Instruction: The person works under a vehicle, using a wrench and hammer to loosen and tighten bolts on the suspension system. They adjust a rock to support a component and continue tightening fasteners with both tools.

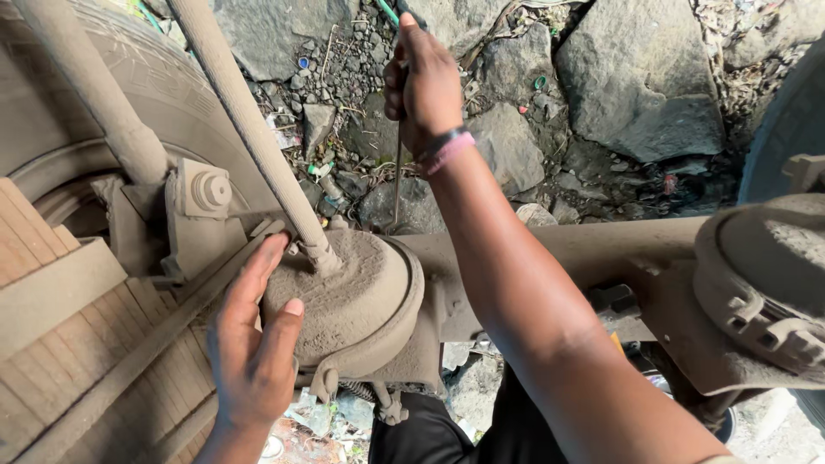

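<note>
Left hand, fingers spread open, resting flat against dusty round metal drum beneath vehicle, beside tyre; right hand clenched around thin metal rod pointing down behind drum, above rocky ground.

Left hand on dusty brake chamber, right hand gripping screwdriver

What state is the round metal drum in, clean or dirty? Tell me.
Dirty. The drum wears a thick coat of brown dust, like the rod entering it; the left hand rests against its side.
</note>
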